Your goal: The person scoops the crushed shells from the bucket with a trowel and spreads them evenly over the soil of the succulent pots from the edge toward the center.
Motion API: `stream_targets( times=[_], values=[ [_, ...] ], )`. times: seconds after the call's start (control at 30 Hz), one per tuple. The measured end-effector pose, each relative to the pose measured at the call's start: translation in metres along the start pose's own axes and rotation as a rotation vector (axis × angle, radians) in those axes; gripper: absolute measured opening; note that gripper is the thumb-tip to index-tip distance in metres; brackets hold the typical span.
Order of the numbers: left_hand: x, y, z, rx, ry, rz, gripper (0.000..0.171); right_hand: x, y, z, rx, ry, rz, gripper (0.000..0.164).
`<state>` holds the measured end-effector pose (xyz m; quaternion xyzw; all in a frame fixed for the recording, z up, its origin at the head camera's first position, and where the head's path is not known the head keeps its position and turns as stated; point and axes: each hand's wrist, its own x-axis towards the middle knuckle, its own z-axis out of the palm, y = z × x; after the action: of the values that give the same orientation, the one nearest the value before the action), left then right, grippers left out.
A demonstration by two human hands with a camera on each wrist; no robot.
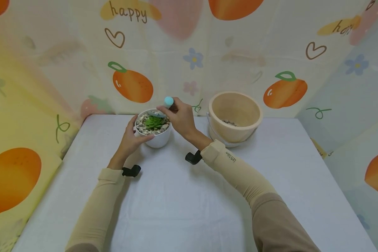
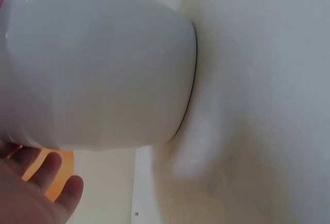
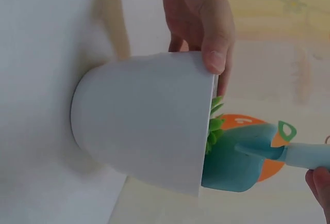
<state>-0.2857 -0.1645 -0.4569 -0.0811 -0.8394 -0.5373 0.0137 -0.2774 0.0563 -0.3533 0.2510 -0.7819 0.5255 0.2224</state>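
A white flowerpot (image 1: 159, 141) stands upright on the table, filled with pale pebbles (image 1: 142, 128) around a green succulent (image 1: 154, 122). My left hand (image 1: 130, 139) grips the pot's left side, its thumb along the near rim and the fingers round the far side. In my right hand (image 1: 183, 118) is the light blue handle of a small garden trowel (image 3: 232, 162). The trowel's teal blade dips inside the pot rim, beside the succulent's leaves, as the right wrist view shows. The blade's tip is hidden within the pot.
Right of the pot stands a beige bucket (image 1: 236, 129) with a white handle hanging down its front and some small stones (image 1: 229, 123) at the bottom. A white cloth covers the table (image 1: 182, 206). Behind it hangs a fruit-patterned curtain (image 1: 170, 63).
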Motion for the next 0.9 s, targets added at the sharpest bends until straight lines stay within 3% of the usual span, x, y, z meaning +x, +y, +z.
stream_targets(
  times=[0.17,0.37,0.67,0.9],
  values=[
    [-0.005,0.001,0.007,-0.010,0.052,0.019,0.104,0.003,-0.003,0.000,-0.004,-0.016,0.009,0.025],
    [-0.010,0.000,0.009,0.018,0.081,-0.019,0.109,0.006,-0.004,-0.001,-0.014,-0.024,0.030,0.026],
    [-0.003,-0.001,-0.001,0.019,0.006,-0.002,0.110,0.008,-0.008,-0.006,-0.007,-0.009,0.087,0.025],
    [-0.001,-0.002,0.000,0.021,-0.003,-0.015,0.109,0.008,-0.010,-0.007,-0.019,0.032,0.137,0.026]
  ],
)
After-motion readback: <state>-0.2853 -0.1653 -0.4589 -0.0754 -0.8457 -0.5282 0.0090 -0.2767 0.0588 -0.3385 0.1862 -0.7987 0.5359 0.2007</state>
